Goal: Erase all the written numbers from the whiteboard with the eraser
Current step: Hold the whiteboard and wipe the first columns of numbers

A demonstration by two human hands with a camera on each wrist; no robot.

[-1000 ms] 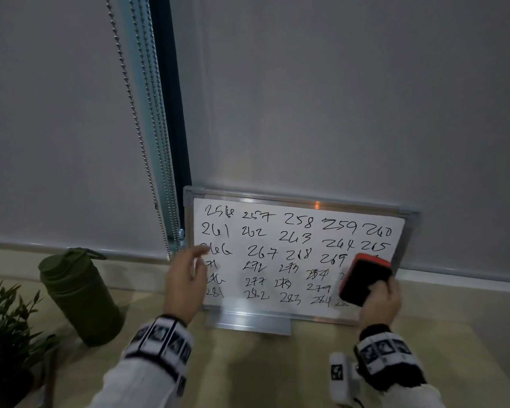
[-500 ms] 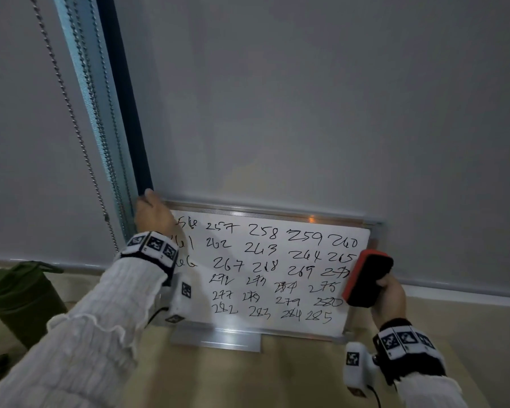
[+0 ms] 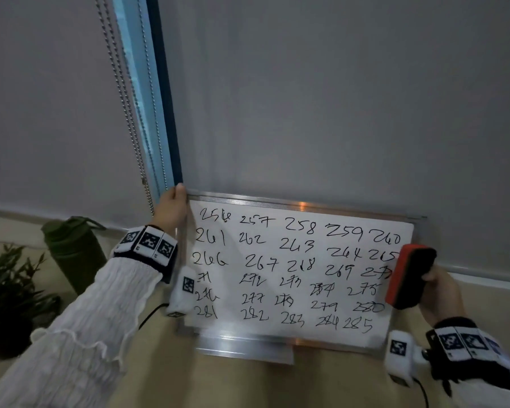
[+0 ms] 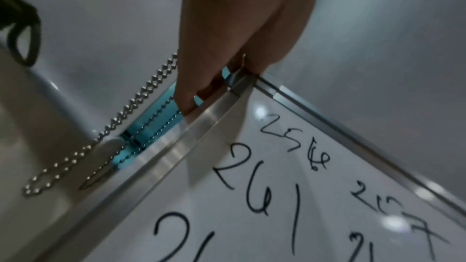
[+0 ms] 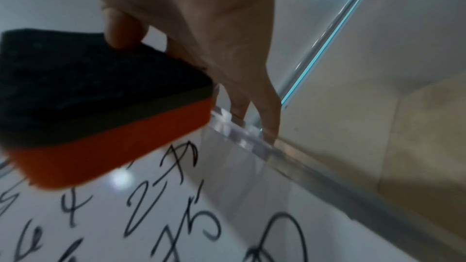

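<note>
A small whiteboard [image 3: 295,325] in a metal frame leans against the grey wall, covered with rows of black handwritten numbers [image 3: 299,226] from 256 to 285. My left hand [image 3: 171,212] grips the board's top left corner [image 4: 239,81], fingers behind the frame and thumb in front. My right hand [image 3: 442,293] holds an orange eraser [image 3: 408,278] with a black felt face, hovering off the board's right edge beside the rows ending 265 to 280. In the right wrist view the eraser [image 5: 100,107] is tilted, felt turned away from the board [image 5: 227,196].
A dark green bottle [image 3: 72,251] and a leafy plant [image 3: 9,293] stand at the left on the beige tabletop [image 3: 248,384]. A bead chain [image 3: 130,128] and blue window frame [image 3: 159,113] hang just left of the board.
My left hand has gone from the board's left side up to its top left corner and taken hold there. The eraser has shifted from over the lower right numbers to off the right edge.
</note>
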